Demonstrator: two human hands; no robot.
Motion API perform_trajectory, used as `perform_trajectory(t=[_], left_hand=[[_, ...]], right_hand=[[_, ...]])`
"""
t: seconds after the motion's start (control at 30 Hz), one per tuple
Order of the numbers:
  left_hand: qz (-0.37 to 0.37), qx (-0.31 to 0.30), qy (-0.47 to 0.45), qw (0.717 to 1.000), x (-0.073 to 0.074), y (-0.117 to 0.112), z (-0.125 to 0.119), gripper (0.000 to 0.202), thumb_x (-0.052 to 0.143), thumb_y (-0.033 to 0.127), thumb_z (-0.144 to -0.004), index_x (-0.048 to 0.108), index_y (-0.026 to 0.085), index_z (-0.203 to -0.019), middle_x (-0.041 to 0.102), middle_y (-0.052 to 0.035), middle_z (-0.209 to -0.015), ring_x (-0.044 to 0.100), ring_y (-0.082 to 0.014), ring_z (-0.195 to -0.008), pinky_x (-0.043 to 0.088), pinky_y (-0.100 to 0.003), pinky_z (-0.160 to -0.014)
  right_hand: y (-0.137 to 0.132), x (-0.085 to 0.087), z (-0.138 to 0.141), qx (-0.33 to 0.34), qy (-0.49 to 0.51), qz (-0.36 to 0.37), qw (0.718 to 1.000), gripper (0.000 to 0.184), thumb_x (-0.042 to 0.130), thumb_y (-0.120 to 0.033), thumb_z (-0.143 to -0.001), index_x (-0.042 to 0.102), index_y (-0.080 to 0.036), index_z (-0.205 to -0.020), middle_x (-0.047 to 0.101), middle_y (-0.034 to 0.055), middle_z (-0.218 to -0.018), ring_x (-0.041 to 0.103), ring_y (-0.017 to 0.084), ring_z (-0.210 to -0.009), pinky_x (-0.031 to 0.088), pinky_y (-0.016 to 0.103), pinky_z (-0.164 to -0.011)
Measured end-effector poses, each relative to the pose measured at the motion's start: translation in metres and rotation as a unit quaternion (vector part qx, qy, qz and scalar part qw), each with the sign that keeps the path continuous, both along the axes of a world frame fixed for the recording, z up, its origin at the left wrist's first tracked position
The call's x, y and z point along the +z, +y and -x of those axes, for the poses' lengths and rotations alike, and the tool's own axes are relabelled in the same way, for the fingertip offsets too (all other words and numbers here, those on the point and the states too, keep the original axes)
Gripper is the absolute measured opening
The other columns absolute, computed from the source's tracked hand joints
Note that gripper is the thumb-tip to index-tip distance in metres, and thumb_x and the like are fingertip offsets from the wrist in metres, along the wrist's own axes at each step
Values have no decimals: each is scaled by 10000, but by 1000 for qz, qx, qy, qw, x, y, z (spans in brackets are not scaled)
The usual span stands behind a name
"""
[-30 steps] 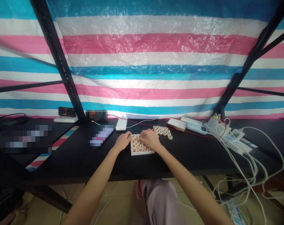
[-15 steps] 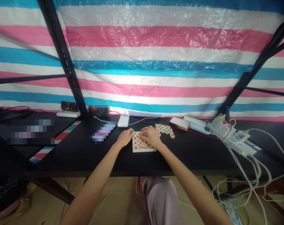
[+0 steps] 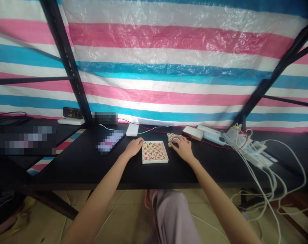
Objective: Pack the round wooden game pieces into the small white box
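Observation:
A shallow white box (image 3: 155, 161) sits on the black table in front of me, holding rows of round Chinese chess pieces (image 3: 151, 153). Most of these bear red characters; a couple at the top left have dark ones. My left hand (image 3: 133, 148) grips the box at its upper left corner, fingers curled against the edge. To the right of the box, my right hand (image 3: 183, 148) reaches over a cluster of loose chess pieces (image 3: 170, 136). Its fingers are apart, and the fingertips touch or nearly touch the pieces, partly covering them.
Behind the loose pieces lies a flat box with a brown side (image 3: 193, 133), beside a pale blue phone (image 3: 214, 138). White cables and a power strip (image 3: 250, 150) crowd the right. A white power bank (image 3: 132, 129) and a phone (image 3: 110, 140) lie to the left. A red wire crosses behind.
My right hand has moved right, from above the box to the loose pieces, uncovering the pieces in the box. My left hand stays at the box's corner. The view has shifted slightly.

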State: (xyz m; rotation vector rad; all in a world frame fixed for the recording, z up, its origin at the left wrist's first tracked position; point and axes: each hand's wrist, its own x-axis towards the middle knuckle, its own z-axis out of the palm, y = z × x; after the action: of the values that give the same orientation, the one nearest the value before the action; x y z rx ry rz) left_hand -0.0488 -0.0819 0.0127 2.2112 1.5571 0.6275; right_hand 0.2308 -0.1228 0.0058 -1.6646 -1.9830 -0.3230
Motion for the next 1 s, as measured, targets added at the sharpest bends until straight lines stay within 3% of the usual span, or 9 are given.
perform_trajectory(t=[0.13,0.3,0.47,0.63,0.73,0.83,1.0], left_hand=[[5,-7,-10,1000,-3,4,1,296,329,315,-862,598,245,-965,651,-20,-989,582,-214,-906,394,-279,-720],[8,-4,-15,1000,-4,4,2,308,337,323,-853,612,229,-955,655,-24,-898,586,-206,-860,383,-264,-685],[16,6,-7,1000,1,1,1,311,341,324,-846,611,227,-967,638,-19,-768,584,-203,-798,364,-260,-643],[13,5,-8,1000,1,1,1,305,340,334,-848,608,232,-954,634,-16,-747,579,-199,-777,353,-260,-637],[8,0,-11,1000,0,1,2,306,337,332,-850,607,232,-953,632,-16,-739,579,-196,-761,351,-258,-628],[7,3,-11,1000,0,1,2,311,331,337,-853,608,236,-952,631,-14,-734,581,-194,-753,346,-255,-611],[7,11,-4,1000,1,0,2,310,339,344,-855,612,234,-950,638,-16,-749,588,-195,-768,355,-254,-618]], right_hand=[[-9,-6,-18,31,-45,7,998,225,498,-424,-850,629,-356,-1020,531,1,-1235,425,246,-1108,286,406,-855],[-11,0,-6,83,-65,-12,994,252,493,-419,-858,608,-321,-1061,549,24,-1232,458,234,-1096,263,402,-870],[-7,2,0,126,-8,41,991,241,444,-391,-891,653,-270,-895,671,13,-1027,569,200,-940,275,363,-819],[-4,12,0,102,48,37,993,232,489,-421,-860,670,-276,-857,698,0,-927,607,179,-806,272,344,-798],[-2,23,15,91,72,4,993,240,479,-430,-863,660,-272,-876,696,-5,-920,604,155,-757,273,331,-799],[0,32,40,129,29,0,991,230,494,-427,-856,649,-258,-836,695,-7,-862,589,155,-771,254,339,-825],[6,28,69,141,-50,14,989,195,607,-406,-782,629,-216,-748,672,12,-747,542,186,-819,233,360,-820]])
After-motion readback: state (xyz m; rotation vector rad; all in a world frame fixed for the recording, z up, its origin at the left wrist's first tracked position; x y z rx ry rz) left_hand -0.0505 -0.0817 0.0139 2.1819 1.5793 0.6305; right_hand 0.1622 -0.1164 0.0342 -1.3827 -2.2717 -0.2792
